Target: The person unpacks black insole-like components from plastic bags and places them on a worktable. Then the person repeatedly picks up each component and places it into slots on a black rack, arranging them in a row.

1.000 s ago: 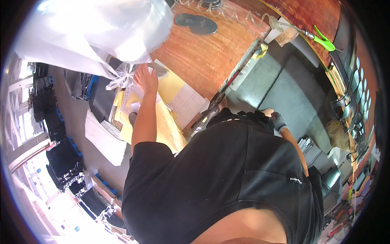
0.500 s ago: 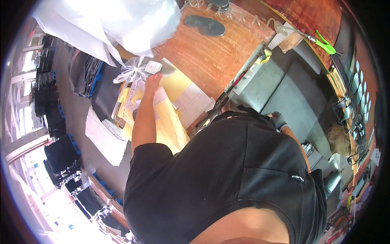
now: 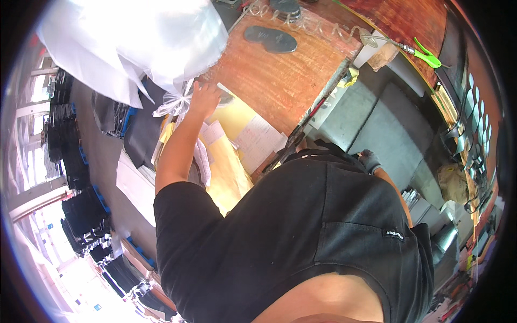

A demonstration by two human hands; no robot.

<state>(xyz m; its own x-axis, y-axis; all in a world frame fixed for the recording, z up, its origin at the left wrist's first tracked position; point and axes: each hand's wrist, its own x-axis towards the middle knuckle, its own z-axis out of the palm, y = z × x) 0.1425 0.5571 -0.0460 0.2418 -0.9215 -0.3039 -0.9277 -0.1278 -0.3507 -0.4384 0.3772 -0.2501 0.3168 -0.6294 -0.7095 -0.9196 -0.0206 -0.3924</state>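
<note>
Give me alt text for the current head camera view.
A person's left hand is at some bunched clear plastic, near yellow papers and a wooden tabletop. The grey-gloved right hand is beside the black clothing.

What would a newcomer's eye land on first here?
Probably the big, glaring white plastic sheet at upper left, with the left hand by gathered clear plastic just below it. Next, the green air gun at upper right and the dark sole-shaped piece on the wooden table.
</note>
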